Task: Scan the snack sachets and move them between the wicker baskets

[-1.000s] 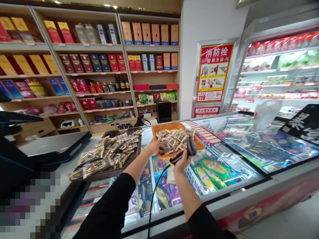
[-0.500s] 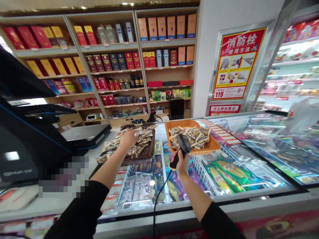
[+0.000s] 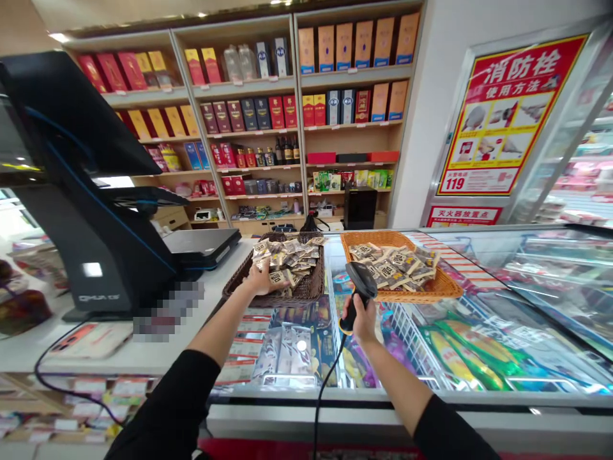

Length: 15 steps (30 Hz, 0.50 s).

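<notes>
My right hand [image 3: 363,317] is closed round the handle of a black barcode scanner [image 3: 363,281] with a yellow-orange trim and a trailing cable. The scanner's head tilts up in front of the orange wicker basket [image 3: 445,291], which holds small beige-and-dark snack packets [image 3: 400,262]. In the dark brown wicker basket [image 3: 313,291] lies a heap of similar snack packets [image 3: 294,252]. My left hand [image 3: 258,280] rests at the left side of that heap, thumb apart from the fingers, touching packets. Its fingertips are partly lost among them.
Both baskets sit on a glass-topped freezer [image 3: 335,399] full of bagged goods. On the left counter stand a black checkout terminal [image 3: 105,223], a flat scale [image 3: 201,246] and a pale phone [image 3: 90,338]. Shelves [image 3: 258,134] of boxes and bottles line the back wall.
The view has swung left. Packets that lay spread over the dark basket's left edge now sit heaped inside it, and my left hand has come to their left side. The scanner stays in my right hand.
</notes>
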Tool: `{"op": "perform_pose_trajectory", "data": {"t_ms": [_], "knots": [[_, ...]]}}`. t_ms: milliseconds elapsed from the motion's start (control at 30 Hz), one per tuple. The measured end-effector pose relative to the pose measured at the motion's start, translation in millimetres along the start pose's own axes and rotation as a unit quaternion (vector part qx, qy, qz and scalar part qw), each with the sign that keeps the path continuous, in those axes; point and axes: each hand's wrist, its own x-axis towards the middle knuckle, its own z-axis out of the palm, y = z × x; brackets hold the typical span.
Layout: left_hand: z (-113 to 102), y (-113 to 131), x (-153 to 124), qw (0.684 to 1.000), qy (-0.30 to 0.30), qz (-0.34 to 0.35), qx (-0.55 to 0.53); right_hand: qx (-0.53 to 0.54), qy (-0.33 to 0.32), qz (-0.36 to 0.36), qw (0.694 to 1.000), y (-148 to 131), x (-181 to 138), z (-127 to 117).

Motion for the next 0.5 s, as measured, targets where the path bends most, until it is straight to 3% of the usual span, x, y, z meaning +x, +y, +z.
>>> {"op": "perform_pose_trajectory", "data": {"t_ms": [233, 400, 500], "knots": [[29.9, 57.6, 14.3, 0.995, -0.008, 0.097, 0.001, -0.007, -0.009, -0.007, 1.0, -0.1, 0.0, -2.3], [32.5, 63.8, 20.4, 0.988, 0.06, 0.142, -0.017, 0.003, -0.015, 0.013, 1.0, -2.0, 1.0, -5.5], [26.6, 59.9, 26.4, 0.975, 0.122, 0.149, -0.108, -0.001, -0.019, 0.012, 1.0, -1.5, 1.0, -6.2]]}}
